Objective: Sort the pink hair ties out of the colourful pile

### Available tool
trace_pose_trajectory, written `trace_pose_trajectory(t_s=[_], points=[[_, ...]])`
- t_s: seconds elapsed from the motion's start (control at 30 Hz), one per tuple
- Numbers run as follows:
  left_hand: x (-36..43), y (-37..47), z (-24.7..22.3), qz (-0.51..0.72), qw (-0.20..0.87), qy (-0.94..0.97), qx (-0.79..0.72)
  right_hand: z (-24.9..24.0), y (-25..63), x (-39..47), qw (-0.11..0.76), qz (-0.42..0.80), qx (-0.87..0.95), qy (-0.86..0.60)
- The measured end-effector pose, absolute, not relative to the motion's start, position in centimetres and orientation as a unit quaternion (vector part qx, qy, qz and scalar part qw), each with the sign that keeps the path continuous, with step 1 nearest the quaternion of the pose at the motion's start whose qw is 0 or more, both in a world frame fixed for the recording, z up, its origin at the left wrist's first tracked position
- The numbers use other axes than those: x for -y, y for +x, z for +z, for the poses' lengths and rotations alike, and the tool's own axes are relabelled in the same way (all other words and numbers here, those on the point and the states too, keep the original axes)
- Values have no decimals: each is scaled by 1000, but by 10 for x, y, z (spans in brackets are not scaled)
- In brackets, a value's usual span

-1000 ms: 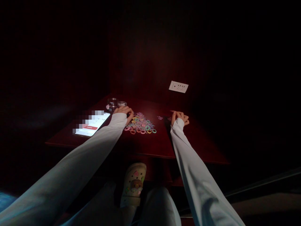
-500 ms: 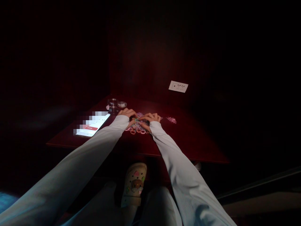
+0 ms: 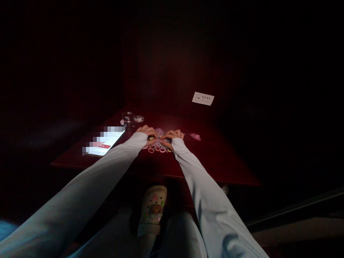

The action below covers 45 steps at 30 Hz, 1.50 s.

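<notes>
Small coloured rings (image 3: 162,150), pink, purple, orange and yellow, lie in a pile on the dark red table (image 3: 215,165). My left hand (image 3: 146,133) is at the left side of the pile, its thumb and fingers bent towards each other over the rings. From the right, my right hand (image 3: 172,137) reaches over the same pile, fingers curved and thumb close to the fingertips. The two hands nearly meet at the middle. What either one pinches is too small to make out. A smaller pink pile (image 3: 195,137) lies right of my right hand.
At the left lies a phone with a lit screen (image 3: 103,144). Behind it stand a clear jar (image 3: 128,120) and a round clear lid (image 3: 139,119). A white socket plate (image 3: 203,98) is on the back wall. Below the table edge shows a clog (image 3: 153,208).
Fingers of both hands have shifted slightly over the pile, and the greenish rings between them no longer show. A yellow ring now shows by my left hand. The view has moved a little.
</notes>
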<state>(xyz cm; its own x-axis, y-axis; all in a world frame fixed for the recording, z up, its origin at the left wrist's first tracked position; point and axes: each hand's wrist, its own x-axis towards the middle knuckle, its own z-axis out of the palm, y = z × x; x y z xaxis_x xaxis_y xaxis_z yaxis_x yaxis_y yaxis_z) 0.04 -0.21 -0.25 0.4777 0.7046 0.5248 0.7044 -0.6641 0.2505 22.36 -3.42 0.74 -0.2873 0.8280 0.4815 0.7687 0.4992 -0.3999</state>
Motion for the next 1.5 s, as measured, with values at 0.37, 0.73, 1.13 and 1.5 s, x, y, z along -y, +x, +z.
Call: trace_pose_trajectory(t_s=[0.37, 0.73, 1.13, 1.5], points=[[10, -3, 5, 306, 19, 874, -377, 8, 225, 32, 367, 62, 777, -509], [16, 0, 10, 319, 7, 872, -371, 6, 225, 25, 400, 125, 771, -479], [10, -3, 9, 318, 6, 885, -340, 2, 222, 21, 405, 154, 758, -488], [10, -3, 10, 318, 0, 880, -353, 7, 223, 29, 442, 130, 733, -500]])
